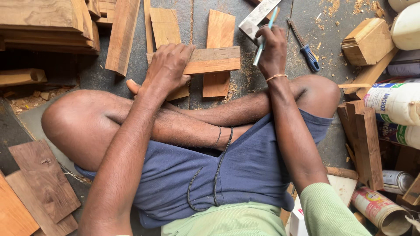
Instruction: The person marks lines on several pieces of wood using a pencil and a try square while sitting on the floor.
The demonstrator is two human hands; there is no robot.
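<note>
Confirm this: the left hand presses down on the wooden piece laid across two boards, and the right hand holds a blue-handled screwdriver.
Not quite. The head view shows the right hand holding a light blue pen and a metal square; the blue-handled screwdriver lies on the floor. The left hand does press the wooden piece.

This is a wood workshop. Cut wood boards [122, 35] lie all over the dark floor [258, 87], with sawdust [332, 6] near the top. A blue-handled screwdriver [306, 50] lies there too. Tins [380, 209] sit on the right, maybe glue or paint, but that is hard to tell.
</note>
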